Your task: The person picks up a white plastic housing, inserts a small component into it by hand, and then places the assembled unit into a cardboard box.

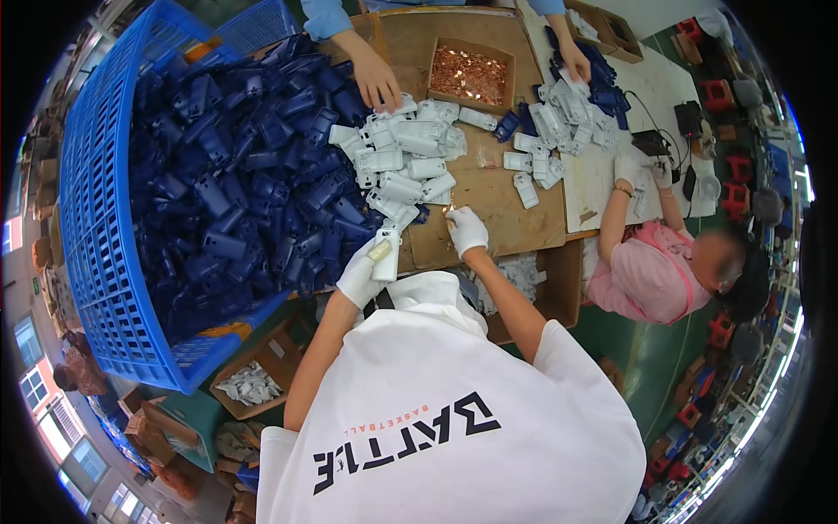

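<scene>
Gloved hands work on a white part at the near edge of a wooden bench.

The left hand (365,272) is closed around a white part (385,254), holding it upright just right of the blue crate (96,218). The right hand (466,230) is curled, fingertips pressed to the bench (497,196); whether it pinches something small cannot be told. Judging by the piles, much is left: the crate is heaped with dark blue parts (244,183), while a smaller white pile (401,162) lies just beyond the hands. A box of copper pieces (469,75) sits farther off. Across the bench, a blue-sleeved person's hand (375,79) reaches in; at right, a person in pink (650,275) works with more white parts (559,122).
</scene>
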{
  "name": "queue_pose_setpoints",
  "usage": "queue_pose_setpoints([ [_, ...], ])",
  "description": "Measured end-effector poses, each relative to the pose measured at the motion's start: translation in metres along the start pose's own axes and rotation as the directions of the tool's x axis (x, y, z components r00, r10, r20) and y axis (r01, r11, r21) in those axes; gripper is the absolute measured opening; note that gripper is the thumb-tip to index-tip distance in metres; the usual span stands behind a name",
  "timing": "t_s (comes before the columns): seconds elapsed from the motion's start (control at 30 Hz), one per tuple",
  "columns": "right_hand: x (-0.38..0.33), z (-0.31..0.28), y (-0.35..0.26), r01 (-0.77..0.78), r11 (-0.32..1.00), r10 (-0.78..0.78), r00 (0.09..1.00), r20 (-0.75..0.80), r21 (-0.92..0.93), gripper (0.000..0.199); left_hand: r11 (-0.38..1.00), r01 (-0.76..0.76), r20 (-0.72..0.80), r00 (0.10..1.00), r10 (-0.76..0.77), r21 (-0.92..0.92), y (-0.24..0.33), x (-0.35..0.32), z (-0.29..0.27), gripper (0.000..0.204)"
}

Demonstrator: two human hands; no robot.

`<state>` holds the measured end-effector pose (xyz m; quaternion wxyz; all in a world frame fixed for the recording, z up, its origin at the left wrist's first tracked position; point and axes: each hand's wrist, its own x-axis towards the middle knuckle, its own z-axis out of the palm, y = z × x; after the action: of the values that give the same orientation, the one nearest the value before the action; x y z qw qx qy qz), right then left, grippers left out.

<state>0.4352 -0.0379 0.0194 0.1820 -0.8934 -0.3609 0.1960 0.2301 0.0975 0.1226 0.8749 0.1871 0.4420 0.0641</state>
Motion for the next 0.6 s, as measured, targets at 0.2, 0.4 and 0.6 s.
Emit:
queue_pose_setpoints([
  [0.2, 0.020, 0.011, -0.015, 0.122, 0.960, -0.118, 0.993, 0.030, -0.252, 0.020, 0.985, 0.006, 0.245, 0.969, 0.036, -0.171, 0.017, -0.047, -0.023, 0.031],
  [0.4, 0.023, 0.036, 0.021, 0.092, 0.921, -0.125, 0.990, -0.063, -0.379, 0.045, 1.000, 0.010, 0.409, 0.913, -0.008, -0.003, 0.003, -0.042, -0.041, 0.043],
  [0.6, 0.019, 0.032, -0.013, 0.032, 0.904, 0.006, 0.996, 0.088, -0.427, 0.032, 0.976, 0.161, 0.473, 0.878, -0.074, -0.146, 0.010, -0.054, -0.040, 0.046],
])
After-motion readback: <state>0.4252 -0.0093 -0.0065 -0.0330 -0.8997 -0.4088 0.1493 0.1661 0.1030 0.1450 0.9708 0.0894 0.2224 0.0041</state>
